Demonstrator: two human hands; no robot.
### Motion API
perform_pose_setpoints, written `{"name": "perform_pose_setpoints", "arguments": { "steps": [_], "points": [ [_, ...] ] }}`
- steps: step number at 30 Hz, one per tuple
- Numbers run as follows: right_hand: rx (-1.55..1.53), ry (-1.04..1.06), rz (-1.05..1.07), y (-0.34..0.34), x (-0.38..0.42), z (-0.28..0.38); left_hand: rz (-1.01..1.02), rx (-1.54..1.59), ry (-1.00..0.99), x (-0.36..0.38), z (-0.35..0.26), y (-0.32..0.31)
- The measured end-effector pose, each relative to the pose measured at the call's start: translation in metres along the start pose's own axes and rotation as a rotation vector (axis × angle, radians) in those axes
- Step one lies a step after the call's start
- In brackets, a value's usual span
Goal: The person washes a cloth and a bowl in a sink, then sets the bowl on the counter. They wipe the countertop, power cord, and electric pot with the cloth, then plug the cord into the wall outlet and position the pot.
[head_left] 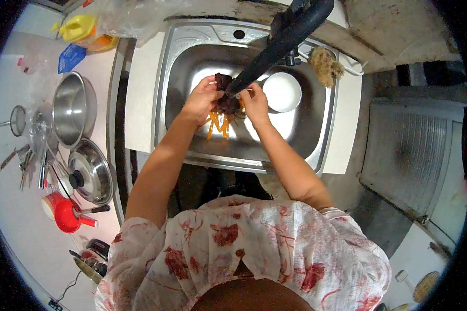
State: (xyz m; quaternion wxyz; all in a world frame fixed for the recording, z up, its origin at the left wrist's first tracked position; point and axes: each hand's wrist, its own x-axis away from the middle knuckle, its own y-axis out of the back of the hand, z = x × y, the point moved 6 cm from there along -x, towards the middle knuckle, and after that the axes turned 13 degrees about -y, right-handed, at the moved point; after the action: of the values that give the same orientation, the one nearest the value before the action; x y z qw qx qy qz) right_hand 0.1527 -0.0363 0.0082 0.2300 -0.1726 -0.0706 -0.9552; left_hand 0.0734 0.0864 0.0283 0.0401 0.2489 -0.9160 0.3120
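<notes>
Over the sink (316, 127), my left hand (201, 102) is closed on the left side of a dark brown, crumpled lump (227, 105), which looks soft and uneven. My right hand (255, 105) has its fingers bent and pinched at the lump's right edge, where a bit of orange shows. Below the lump, thin orange strips (218, 124) lie on the sink floor. The black faucet spout (280, 49) passes between my hands and hides part of the lump. To the right of my right hand sits a white round bowl (282, 92) in the sink.
A tan scrubber (325, 66) rests at the sink's back right. On the left counter are a steel bowl (72, 109), a pot lid (91, 171), a red ladle-like scoop (67, 215) and a yellow bottle (79, 28). A ribbed glass panel (404, 140) stands at right.
</notes>
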Motion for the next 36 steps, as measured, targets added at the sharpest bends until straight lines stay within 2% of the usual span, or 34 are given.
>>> {"name": "perform_pose_setpoints", "arguments": {
  "steps": [2,3,4,6,7,8,10,12,14,16,17,18,20,21,22,23,24,25,26,28,30,31,32,33,35,36],
  "points": [
    [0.313,-0.056,0.129,-0.007,0.011,0.021,-0.079,0.010,0.035,0.005,-0.005,-0.009],
    [0.447,-0.012,0.150,-0.012,0.010,0.019,-0.075,0.014,0.036,0.004,-0.001,-0.010],
    [0.449,-0.009,0.148,-0.011,0.008,0.018,-0.078,-0.070,0.044,0.002,0.002,-0.008],
    [0.355,-0.037,0.163,-0.011,0.005,0.013,-0.087,-0.153,0.051,-0.001,0.004,-0.002],
    [0.203,-0.038,0.187,-0.007,0.003,0.012,-0.060,-0.108,0.034,-0.003,0.000,0.002],
    [0.221,-0.087,0.147,0.002,-0.004,0.005,-0.033,-0.063,0.018,-0.004,-0.005,0.006],
    [-0.204,-0.279,0.093,0.028,-0.013,-0.008,-0.048,-0.135,-0.016,-0.003,-0.018,0.020],
    [-0.557,-0.504,0.135,0.047,-0.020,-0.019,-0.112,-0.144,-0.015,0.001,-0.033,0.027],
    [-0.609,-0.507,0.092,0.049,-0.022,-0.021,-0.138,-0.146,-0.017,0.000,-0.037,0.025],
    [-0.419,-0.456,0.144,0.034,-0.019,-0.010,-0.150,-0.060,-0.028,-0.002,-0.037,0.023],
    [-0.097,-0.327,0.228,0.031,-0.025,-0.021,-0.151,-0.060,-0.029,-0.004,-0.037,0.023],
    [0.302,-0.285,0.375,0.025,-0.024,-0.020,-0.138,-0.116,-0.063,-0.009,-0.038,0.023],
    [0.448,-0.308,0.471,0.016,-0.022,-0.024,-0.127,-0.169,-0.101,-0.017,-0.038,0.025],
    [0.452,-0.307,0.471,0.013,-0.020,-0.016,-0.145,-0.379,-0.161,-0.020,-0.042,0.028],
    [0.211,-0.384,0.440,0.010,-0.017,-0.004,-0.163,-0.590,-0.219,-0.022,-0.044,0.032],
    [-0.029,-0.456,0.406,0.005,-0.014,0.009,-0.167,-0.588,-0.221,-0.024,-0.039,0.038],
    [-0.027,-0.456,0.409,-0.002,-0.009,0.021,-0.204,-0.858,-0.353,-0.025,-0.040,0.047],
    [-0.180,-0.508,0.453,-0.011,-0.001,0.031,-0.240,-1.128,-0.486,-0.023,-0.043,0.050],
    [-0.333,-0.559,0.494,-0.020,0.008,0.039,-0.200,-1.258,-0.523,-0.018,-0.036,0.051],
    [-0.400,-0.571,0.507,-0.033,0.015,0.043,-0.064,-1.445,-0.526,-0.008,-0.009,0.039],
    [-0.644,-0.695,0.513,-0.041,0.015,0.028,0.112,-1.001,-0.276,0.001,0.029,0.027],
    [-0.659,-0.646,0.574,-0.039,0.014,0.029,0.153,-1.054,-0.277,-0.006,0.049,0.033],
    [-0.657,-0.647,0.573,-0.031,0.012,0.026,0.153,-1.051,-0.277,-0.010,0.065,0.045],
    [-0.621,-0.639,0.523,-0.018,0.009,0.026,0.082,-0.546,-0.301,-0.013,0.072,0.050],
    [-0.525,-0.579,0.455,0.013,-0.001,0.020,0.041,-0.277,-0.188,-0.015,0.079,0.058],
    [-0.433,-0.495,0.352,0.029,-0.010,0.006,0.041,-0.276,-0.188,-0.009,0.065,0.044]
  ]
}}
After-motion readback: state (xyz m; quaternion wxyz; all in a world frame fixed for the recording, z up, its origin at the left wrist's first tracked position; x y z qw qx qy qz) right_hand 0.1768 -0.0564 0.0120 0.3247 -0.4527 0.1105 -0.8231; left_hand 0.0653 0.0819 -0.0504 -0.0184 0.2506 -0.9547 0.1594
